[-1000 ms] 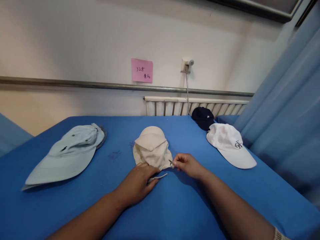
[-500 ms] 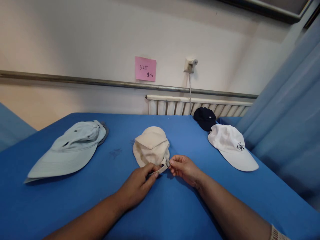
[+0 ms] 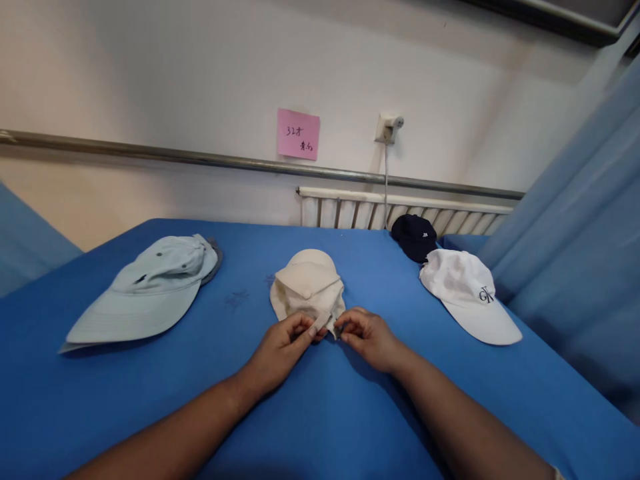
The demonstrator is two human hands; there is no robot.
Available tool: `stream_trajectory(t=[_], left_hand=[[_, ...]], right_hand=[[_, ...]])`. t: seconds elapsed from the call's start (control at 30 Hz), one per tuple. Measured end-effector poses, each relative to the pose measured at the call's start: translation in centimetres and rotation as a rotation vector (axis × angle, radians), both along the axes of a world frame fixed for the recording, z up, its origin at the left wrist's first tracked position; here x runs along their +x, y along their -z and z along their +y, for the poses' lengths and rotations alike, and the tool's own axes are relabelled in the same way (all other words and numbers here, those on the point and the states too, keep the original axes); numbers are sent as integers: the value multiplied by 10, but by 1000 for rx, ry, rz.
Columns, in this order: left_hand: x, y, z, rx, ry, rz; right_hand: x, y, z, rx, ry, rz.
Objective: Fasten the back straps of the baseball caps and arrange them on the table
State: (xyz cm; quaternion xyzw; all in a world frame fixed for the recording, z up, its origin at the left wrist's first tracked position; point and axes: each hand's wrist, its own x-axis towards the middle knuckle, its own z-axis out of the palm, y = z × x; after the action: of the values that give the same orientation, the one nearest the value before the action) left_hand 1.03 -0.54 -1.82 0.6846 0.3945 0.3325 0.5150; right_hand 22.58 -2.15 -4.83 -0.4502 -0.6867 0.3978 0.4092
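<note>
The beige cap (image 3: 307,285) lies mid-worktop (image 3: 270,420), brim toward the wall and rear edge toward the person, with both hands at that edge. The left hand (image 3: 283,348) is closed in a narrow pinch on the loose strap (image 3: 322,321); the right hand (image 3: 369,339) has its fingertips drawn together on what looks like a small clasp (image 3: 338,329), though fingers hide most of it. The step in hand seems to be working the strap at the clasp. The next move probably calls for the right hand to steady the clasp while the left brings the strap end squarely to it. A pale blue cap (image 3: 145,293) sits well to the left, a white cap (image 3: 463,290) to the right.
</note>
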Motion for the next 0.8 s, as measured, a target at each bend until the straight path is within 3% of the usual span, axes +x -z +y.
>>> stream_trajectory(t=[0.23,0.43,0.63,0.8], left_hand=[[1,-3,0,8,-21,13],[1,-8,-3,2,-33,-16],[0,-10,-5,32,-47,-15],[1,-11,-6,50,-25,35]], right_hand=[[-4,-9,-2,188,-16,-284],[-1,-20,-3,289,-95,-340],[3,-25,-9,350,-35,-338],[4,-27,-9,355,-63,-396]])
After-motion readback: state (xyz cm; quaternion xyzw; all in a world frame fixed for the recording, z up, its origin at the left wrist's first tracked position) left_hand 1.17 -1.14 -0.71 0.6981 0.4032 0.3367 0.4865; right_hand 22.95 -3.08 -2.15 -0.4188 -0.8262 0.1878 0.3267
